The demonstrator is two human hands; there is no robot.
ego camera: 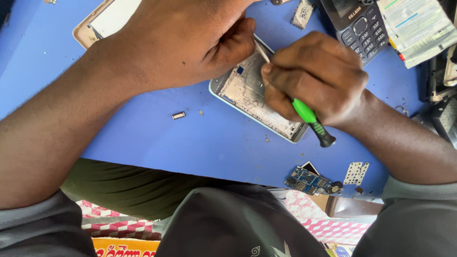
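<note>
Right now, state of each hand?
Left hand: closed, pressing down on the opened phone frame.
Right hand: closed around the green screwdriver.

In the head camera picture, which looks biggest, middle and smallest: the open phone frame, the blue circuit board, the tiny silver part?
1. Open grey phone frame, partly hidden
2. Blue circuit board
3. Tiny silver rectangular part

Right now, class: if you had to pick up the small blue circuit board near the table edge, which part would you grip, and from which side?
Probably pinch the blue circuit board across its two long edges, coming from above. It lies flat on the blue table, its long sides look clear, and a perforated metal shield sits just off its right end.
</note>
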